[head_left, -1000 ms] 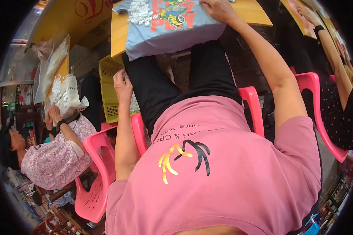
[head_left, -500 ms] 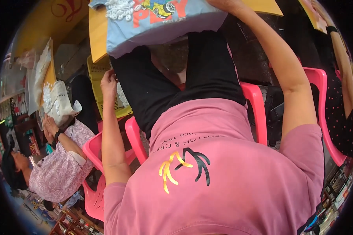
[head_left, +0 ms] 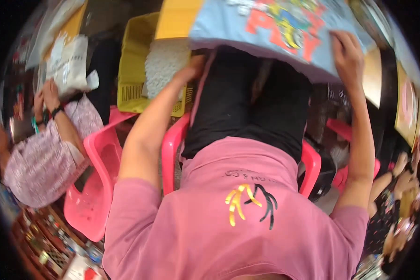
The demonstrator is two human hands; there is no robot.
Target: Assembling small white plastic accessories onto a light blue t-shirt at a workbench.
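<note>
A light blue cloth [head_left: 219, 25] with a red, yellow and green print lies over the work surface in front of me and hangs toward my lap. Small white pieces [head_left: 240, 5] rest on it at the top edge. My right hand [head_left: 348, 60] is on the cloth's right part, its fingers curled against the fabric. Low on the other side, my left hand [head_left: 196, 67] is beside my thigh, between the yellow basket [head_left: 128, 60] and the cloth's lower edge. It is dark and smeared, so its fingers do not show clearly. Many small white pieces [head_left: 165, 65] fill part of the basket.
A yellow board [head_left: 177, 18] shows beside the cloth. Pink plastic chairs [head_left: 95, 182] stand close on my left, and my own chair's pink arms [head_left: 311, 163] flank me. A seated person [head_left: 51, 154] works at the left with a cream cloth bag [head_left: 70, 65]. Other people's arms [head_left: 396, 177] appear at the right.
The view has shifted left, bringing the basket more into sight. My right hand has come down from the cloth's far edge onto its printed part. My left hand has moved toward my thigh.
</note>
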